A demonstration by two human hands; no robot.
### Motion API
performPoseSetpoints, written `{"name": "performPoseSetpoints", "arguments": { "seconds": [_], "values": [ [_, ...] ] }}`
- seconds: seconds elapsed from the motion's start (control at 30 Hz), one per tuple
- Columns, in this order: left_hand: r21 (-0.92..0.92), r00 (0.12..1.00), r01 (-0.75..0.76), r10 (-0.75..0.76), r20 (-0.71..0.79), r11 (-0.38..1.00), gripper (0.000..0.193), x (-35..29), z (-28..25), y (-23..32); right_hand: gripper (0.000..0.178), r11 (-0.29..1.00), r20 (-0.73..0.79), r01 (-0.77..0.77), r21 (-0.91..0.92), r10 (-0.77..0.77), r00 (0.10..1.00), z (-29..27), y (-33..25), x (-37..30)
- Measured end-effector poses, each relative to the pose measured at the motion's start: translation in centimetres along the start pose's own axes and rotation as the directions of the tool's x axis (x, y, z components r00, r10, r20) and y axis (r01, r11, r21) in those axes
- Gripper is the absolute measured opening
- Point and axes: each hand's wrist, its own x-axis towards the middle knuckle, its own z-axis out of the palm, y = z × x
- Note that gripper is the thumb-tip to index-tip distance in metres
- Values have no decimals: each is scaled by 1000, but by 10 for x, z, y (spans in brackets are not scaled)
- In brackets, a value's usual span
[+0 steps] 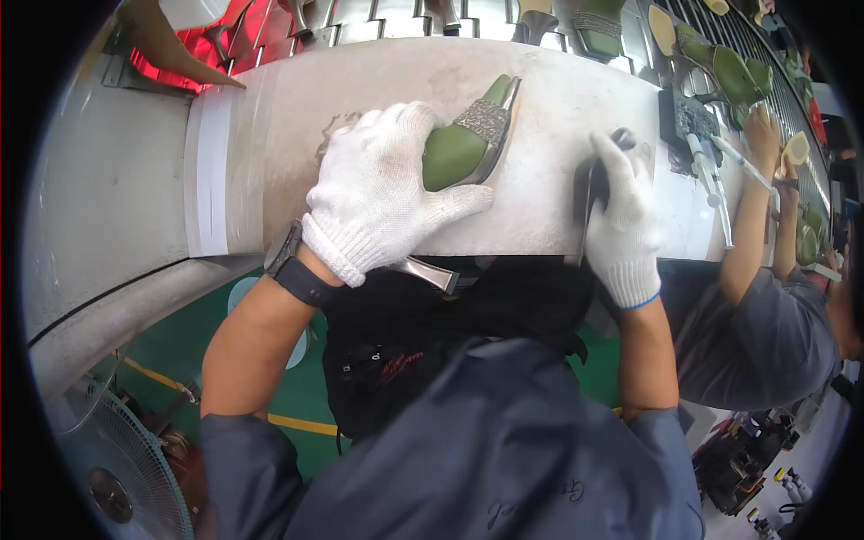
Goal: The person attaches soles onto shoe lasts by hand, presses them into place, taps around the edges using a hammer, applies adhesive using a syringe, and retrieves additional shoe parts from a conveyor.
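Observation:
On the pale worktop, my left hand (378, 180), in a white knit glove, is closed around a green high-heeled shoe (454, 155). A glittery band crosses the shoe, and its silvery heel pokes out below my wrist, past the worktop's near edge. My right hand (625, 211), gloved too, is closed on a dark tool (589, 193) a little to the right of the shoe. The tool stands edge-on and is slightly blurred, with a rounded dark end (622, 138) showing beside my fingers; its exact kind cannot be made out.
Beyond the worktop (540, 108), a metal slat conveyor (378, 25) carries several shoes. A dark block (691, 117) and syringe-like applicators (706, 175) lie at the right. A co-worker's arm (751, 211) reaches in there, near green shoes (733, 72). A fan (117, 477) stands lower left.

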Motion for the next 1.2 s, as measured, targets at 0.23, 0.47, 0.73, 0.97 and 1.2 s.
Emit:
{"name": "performPoseSetpoints", "arguments": {
  "seconds": [0.23,0.47,0.73,0.97,1.2],
  "values": [
    [-91,1000,-14,15,12,996,76,12,7,5,38,777,74,26,629,-93,993,-20,-44,-13],
    [-182,983,-13,46,180,983,103,25,3,7,45,259,349,-375,890,143,926,-21,-41,8],
    [-174,980,-86,115,164,981,101,27,6,7,31,469,326,-281,837,-16,945,-13,-34,69],
    [-186,986,-100,123,116,977,98,27,8,1,32,488,584,-490,722,-52,810,-37,-48,62],
    [-215,984,-134,156,89,967,102,29,8,0,27,383,484,-496,779,136,864,-14,-45,60]
  ]
}}
